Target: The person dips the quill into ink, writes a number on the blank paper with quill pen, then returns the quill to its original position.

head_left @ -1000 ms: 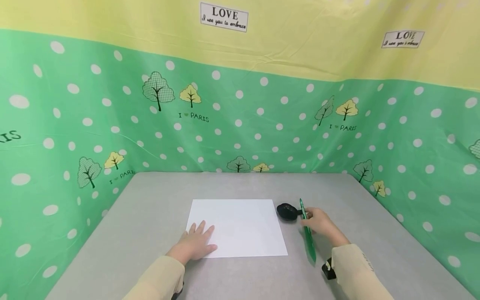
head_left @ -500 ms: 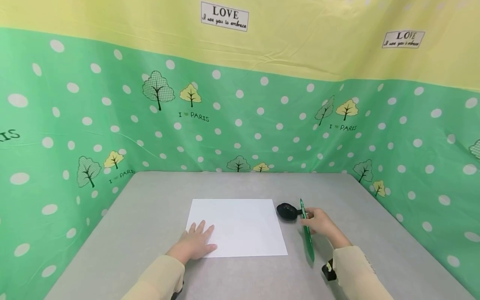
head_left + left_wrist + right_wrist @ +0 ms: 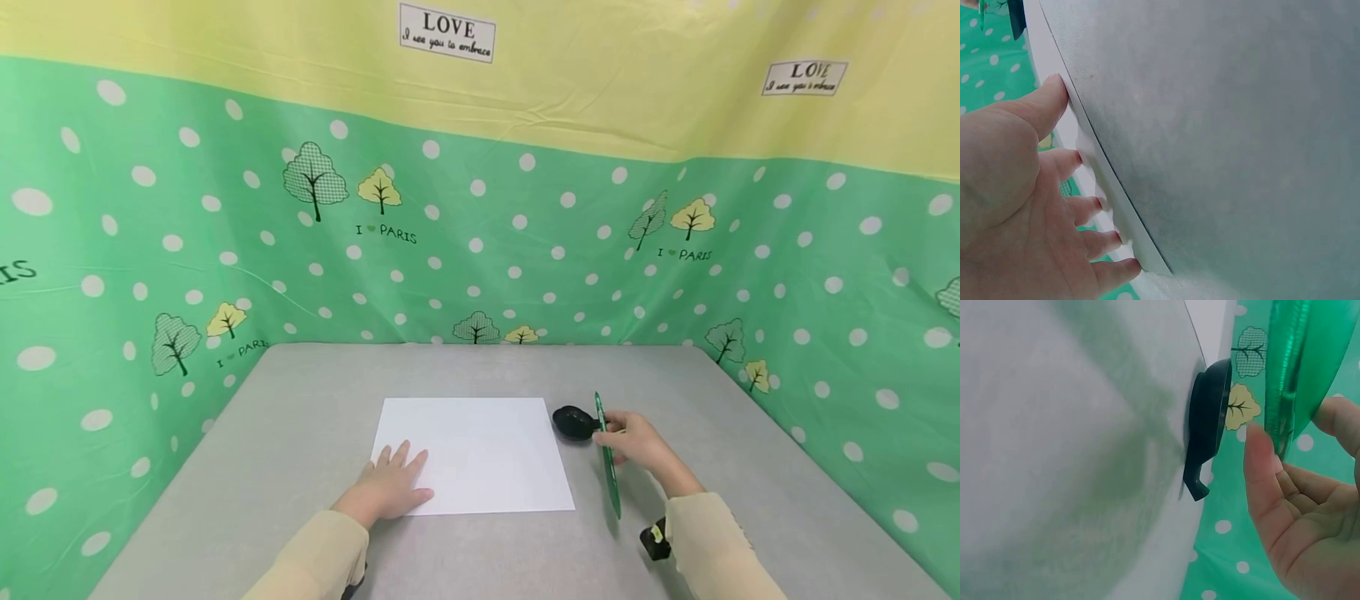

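A white sheet of paper (image 3: 487,458) lies on the grey table. My left hand (image 3: 390,488) rests on its near left corner with the fingers spread; in the left wrist view the fingertips press along the sheet's edge. My right hand (image 3: 643,442) pinches a thin, see-through green plastic piece (image 3: 1290,356) between thumb and fingers, held on edge over the table right of the paper. A ridged strip runs along this green piece. Just beyond it sits a small black pan-like dish (image 3: 574,423), its short handle pointing toward the right hand and partly hidden behind the green piece.
Green and yellow printed cloth (image 3: 480,250) walls in the back and both sides of the grey table (image 3: 315,392). A black device (image 3: 656,540) shows at the right wrist, by the beige sleeve.
My right hand has shifted slightly left and up, carrying the green plastic piece, which now appears narrower and more edge-on. The left hand, paper and black dish stay where they were.
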Available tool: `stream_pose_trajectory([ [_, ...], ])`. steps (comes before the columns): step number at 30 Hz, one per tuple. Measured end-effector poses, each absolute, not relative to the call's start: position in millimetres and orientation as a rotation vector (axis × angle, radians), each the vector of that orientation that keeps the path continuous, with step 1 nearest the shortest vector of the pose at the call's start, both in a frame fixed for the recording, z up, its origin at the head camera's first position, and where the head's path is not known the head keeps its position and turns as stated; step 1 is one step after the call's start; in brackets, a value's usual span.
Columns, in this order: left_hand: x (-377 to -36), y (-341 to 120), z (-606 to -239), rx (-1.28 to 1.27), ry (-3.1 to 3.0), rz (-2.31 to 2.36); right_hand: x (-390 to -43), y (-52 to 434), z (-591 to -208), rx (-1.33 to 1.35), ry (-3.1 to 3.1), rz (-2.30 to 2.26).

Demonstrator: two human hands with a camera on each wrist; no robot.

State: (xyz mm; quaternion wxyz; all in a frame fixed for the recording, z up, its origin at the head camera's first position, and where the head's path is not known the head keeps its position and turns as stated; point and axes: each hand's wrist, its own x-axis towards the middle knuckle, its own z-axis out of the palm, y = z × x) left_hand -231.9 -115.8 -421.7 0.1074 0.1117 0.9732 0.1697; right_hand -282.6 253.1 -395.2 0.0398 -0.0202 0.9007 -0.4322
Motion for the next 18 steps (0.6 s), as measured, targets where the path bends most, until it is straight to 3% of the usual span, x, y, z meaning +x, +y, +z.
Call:
stream_pose_trajectory([
  [18,-231.6,-116.0,-423.8,0.312,2.859,0.512,-281.2,251.7,-394.4,-0.141,2.7,-1.479],
])
